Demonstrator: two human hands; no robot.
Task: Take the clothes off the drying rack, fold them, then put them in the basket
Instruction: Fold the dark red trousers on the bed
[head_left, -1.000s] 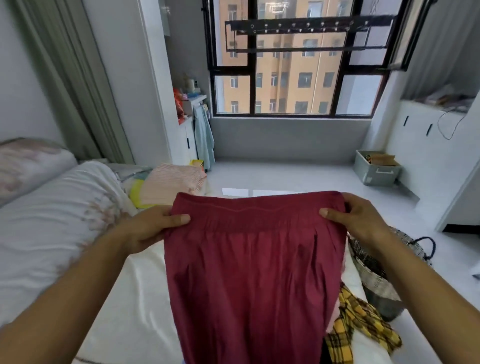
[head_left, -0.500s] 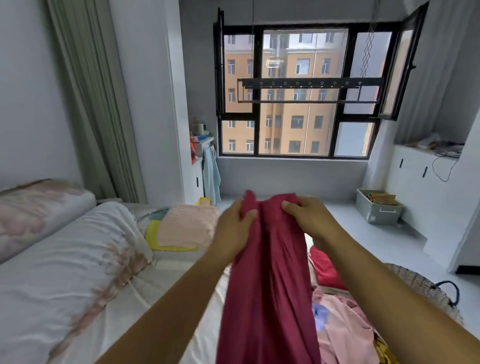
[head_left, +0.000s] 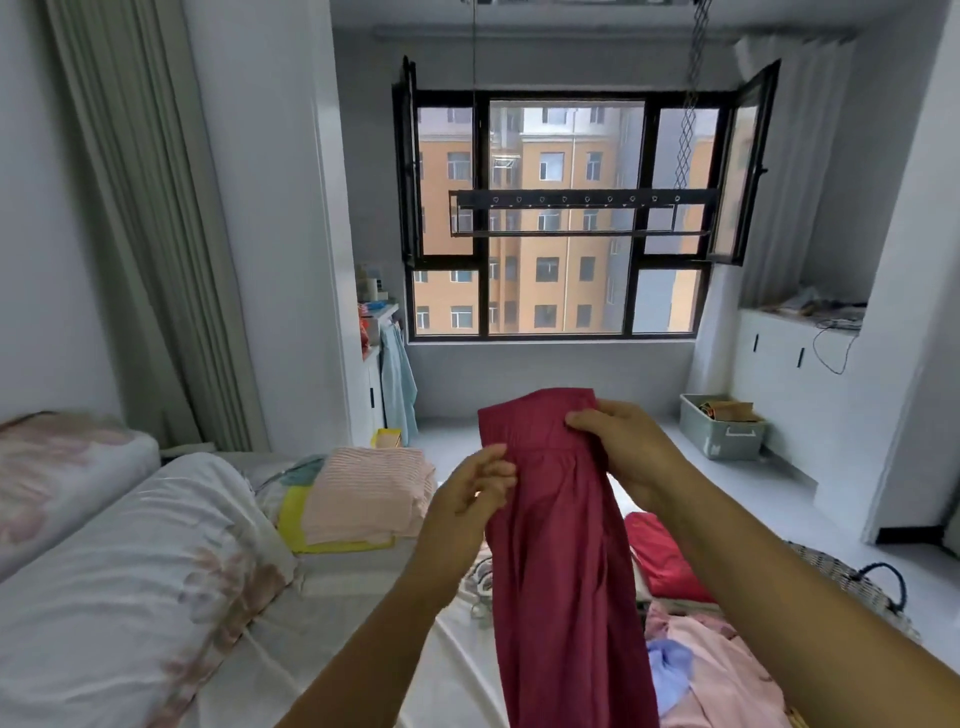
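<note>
One bed (head_left: 337, 587) fills the lower left and serves as your folding place. Beyond it the drying rack (head_left: 582, 200) hangs bare before the window, so unloading looks finished and folding is the step in hand.

Dark red garment (head_left: 561, 561): held up over the bed as a narrow strip, apparently doubled lengthwise, with the waistband uppermost and the hem out of view.

Unfolded clothes (head_left: 727, 670) lie heaped at lower right. The woven basket (head_left: 841, 571) stands beside the bed, its contents hidden. A folded stack (head_left: 369, 488) rests on the bed's far end.

Right grip (head_left: 634, 452): closed on the waistband, thumb on the near face, carrying the weight.

Left grip (head_left: 467, 499): fingers bent at the strip's left edge just below the waistband — whether it pinches the cloth cannot be told.

Your next move probably calls for a firm left hold lower down, then a crosswise fold with the edges kept aligned — the loose fabric may slip apart.
</note>
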